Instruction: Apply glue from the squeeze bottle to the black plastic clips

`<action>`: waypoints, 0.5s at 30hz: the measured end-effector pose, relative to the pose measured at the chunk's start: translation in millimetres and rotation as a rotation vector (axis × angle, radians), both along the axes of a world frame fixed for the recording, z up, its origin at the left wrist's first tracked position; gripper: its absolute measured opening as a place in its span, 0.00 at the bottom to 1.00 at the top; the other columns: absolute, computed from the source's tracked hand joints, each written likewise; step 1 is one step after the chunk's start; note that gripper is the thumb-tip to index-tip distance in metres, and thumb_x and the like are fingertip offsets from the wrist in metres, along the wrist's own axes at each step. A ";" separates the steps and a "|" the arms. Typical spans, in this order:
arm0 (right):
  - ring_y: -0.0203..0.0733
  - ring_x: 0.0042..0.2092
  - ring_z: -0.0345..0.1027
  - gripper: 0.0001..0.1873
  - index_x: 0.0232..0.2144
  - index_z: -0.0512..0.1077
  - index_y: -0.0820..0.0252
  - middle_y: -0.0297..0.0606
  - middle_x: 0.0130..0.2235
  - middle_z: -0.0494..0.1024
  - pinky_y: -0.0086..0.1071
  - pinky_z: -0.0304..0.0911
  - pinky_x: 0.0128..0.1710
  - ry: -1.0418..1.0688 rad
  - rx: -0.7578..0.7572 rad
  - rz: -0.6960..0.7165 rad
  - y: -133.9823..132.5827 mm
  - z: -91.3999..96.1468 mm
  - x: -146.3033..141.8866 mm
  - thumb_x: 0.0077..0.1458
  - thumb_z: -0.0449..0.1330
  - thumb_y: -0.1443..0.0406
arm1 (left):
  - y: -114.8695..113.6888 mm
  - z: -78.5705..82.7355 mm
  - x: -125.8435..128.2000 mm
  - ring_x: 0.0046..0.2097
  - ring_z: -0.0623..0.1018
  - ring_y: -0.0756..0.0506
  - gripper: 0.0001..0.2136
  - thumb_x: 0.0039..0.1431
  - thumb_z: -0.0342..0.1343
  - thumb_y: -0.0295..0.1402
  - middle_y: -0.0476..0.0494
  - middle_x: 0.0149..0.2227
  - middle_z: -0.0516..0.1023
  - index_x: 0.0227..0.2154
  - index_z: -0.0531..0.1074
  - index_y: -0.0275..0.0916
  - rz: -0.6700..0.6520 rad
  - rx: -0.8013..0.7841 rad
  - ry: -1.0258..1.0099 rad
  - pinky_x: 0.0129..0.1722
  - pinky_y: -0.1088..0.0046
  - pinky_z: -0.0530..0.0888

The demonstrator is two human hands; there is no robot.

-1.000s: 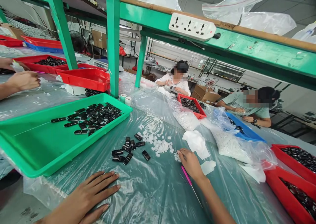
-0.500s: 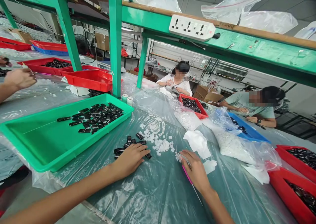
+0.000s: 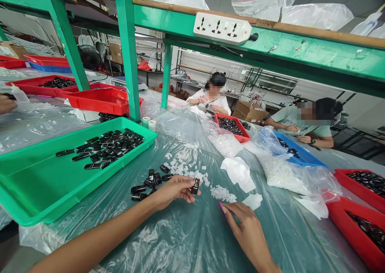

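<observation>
My left hand point(image 3: 177, 191) pinches a small black plastic casing point(image 3: 195, 186) with a shiny face, upright above the table sheet. Just left of it lies a loose cluster of similar black casings point(image 3: 147, 184). My right hand point(image 3: 248, 229) is low over the sheet, its fingers closed around a thin pink-handled tool point(image 3: 221, 204); only the pink end shows, while the rest is hidden under the hand. Beyond the right fingertips is a heap of small whitish bits point(image 3: 223, 193). Flat white pieces point(image 3: 180, 164) are scattered behind the left hand.
A green tray point(image 3: 45, 185) with many black casings stands at left. White paper-like sheets point(image 3: 239, 173) and plastic bags of white parts point(image 3: 282, 178) lie right. Red trays point(image 3: 345, 221) edge the far right. A green shelf frame point(image 3: 126, 52) rises ahead; co-workers sit opposite.
My left hand has lifted a black casing from the cluster and moved right. My right hand has shifted from the whitish bits onto the pink-handled tool. The view has turned slightly.
</observation>
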State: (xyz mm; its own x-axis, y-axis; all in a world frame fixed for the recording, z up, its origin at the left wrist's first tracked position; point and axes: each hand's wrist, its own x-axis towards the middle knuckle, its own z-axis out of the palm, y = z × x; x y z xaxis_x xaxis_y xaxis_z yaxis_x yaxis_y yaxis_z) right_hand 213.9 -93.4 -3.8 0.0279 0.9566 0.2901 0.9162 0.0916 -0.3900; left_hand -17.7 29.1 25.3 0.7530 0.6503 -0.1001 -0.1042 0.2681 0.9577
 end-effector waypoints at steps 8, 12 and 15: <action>0.43 0.36 0.69 0.12 0.36 0.72 0.51 0.36 0.35 0.75 0.34 0.62 0.36 -0.068 -0.108 -0.044 -1.0 -2.6 3.1 0.58 0.50 0.58 | -2.5 3.8 18.8 0.30 0.77 0.49 0.16 0.58 0.55 0.36 0.36 0.35 0.78 0.44 0.72 0.30 -0.065 -0.187 -0.146 0.32 0.75 0.72; 0.43 0.34 0.69 0.10 0.36 0.72 0.50 0.35 0.33 0.75 0.33 0.62 0.33 -0.091 -0.149 -0.028 0.2 -4.7 2.8 0.57 0.50 0.62 | -0.4 0.7 20.3 0.31 0.77 0.49 0.15 0.57 0.55 0.36 0.35 0.36 0.78 0.43 0.73 0.30 -0.067 -0.184 -0.143 0.33 0.74 0.73; 0.42 0.35 0.70 0.12 0.39 0.72 0.50 0.35 0.35 0.76 0.31 0.62 0.33 -0.055 -0.170 -0.025 1.7 -5.3 1.1 0.57 0.49 0.64 | 1.9 -5.0 20.8 0.32 0.78 0.48 0.15 0.56 0.56 0.37 0.34 0.38 0.77 0.42 0.72 0.30 -0.052 -0.194 -0.134 0.34 0.73 0.73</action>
